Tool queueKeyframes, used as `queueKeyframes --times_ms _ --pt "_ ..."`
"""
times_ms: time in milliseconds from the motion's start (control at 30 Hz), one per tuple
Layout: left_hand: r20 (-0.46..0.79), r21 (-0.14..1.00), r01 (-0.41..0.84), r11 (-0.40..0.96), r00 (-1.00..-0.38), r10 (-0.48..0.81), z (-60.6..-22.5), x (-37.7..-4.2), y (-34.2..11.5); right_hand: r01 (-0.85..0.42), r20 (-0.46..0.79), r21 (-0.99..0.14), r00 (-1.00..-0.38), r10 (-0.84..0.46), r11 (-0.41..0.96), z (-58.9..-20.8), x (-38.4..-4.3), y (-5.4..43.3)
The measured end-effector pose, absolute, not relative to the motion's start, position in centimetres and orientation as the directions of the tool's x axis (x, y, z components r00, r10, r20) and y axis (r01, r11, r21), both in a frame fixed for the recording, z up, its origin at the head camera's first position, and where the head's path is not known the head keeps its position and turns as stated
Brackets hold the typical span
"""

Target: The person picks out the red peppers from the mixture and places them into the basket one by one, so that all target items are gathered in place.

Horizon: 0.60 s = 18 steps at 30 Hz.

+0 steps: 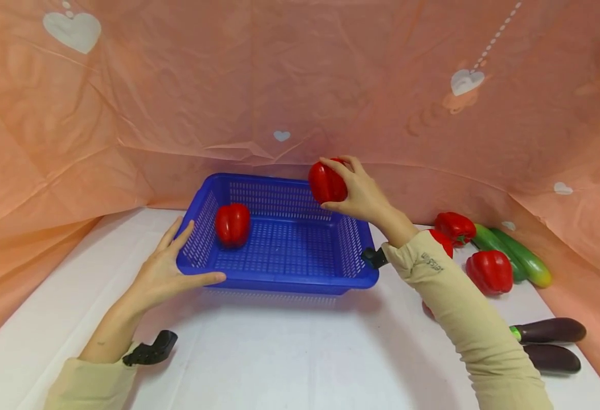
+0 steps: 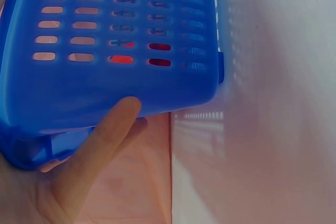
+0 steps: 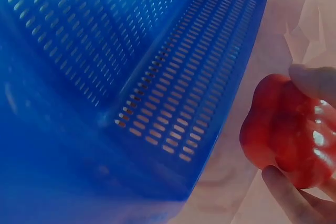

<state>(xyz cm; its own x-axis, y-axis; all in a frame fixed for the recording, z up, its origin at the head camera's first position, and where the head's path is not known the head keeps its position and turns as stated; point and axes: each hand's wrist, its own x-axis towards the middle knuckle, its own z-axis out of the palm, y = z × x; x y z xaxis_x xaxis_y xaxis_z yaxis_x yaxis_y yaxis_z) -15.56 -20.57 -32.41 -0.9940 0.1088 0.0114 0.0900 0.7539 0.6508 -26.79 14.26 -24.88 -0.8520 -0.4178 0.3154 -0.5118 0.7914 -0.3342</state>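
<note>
My right hand (image 1: 358, 191) grips a red bell pepper (image 1: 323, 185) between thumb and fingers, above the back right of a blue plastic basket (image 1: 279, 279). In the right wrist view this bell pepper (image 3: 286, 135) shows its lobed end, just outside the basket's rim. A second red bell pepper (image 1: 233, 225) lies inside the basket at the left. At the front left corner my left hand (image 1: 161, 276) has its fingers spread and straight along the rim. Its thumb (image 2: 113, 129) lies against the basket's outer wall in the left wrist view.
Several red bell peppers (image 1: 489, 272) lie on the white table (image 1: 290, 353) at the right, some partly behind my right sleeve. Beside them are two long green vegetables (image 1: 522, 256) and two dark eggplants (image 1: 551, 330). An orange sheet (image 1: 279, 74) hangs behind and around the table.
</note>
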Motion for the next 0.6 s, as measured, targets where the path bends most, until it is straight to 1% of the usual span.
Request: queueKeyframes --times_ms 367,600 --pt "0.015 0.657 0.084 0.749 -0.995 0.098 -32.7 -15.6 -20.7 -0.532 0.287 -0.330 -0.843 -0.454 0.780 -25.7 -27.1 12.3" --pt "0.031 0.657 0.098 0.748 -0.994 0.103 -32.7 -15.7 -20.7 -0.543 0.330 -0.365 -0.835 -0.440 0.756 -26.6 -27.6 11.4"
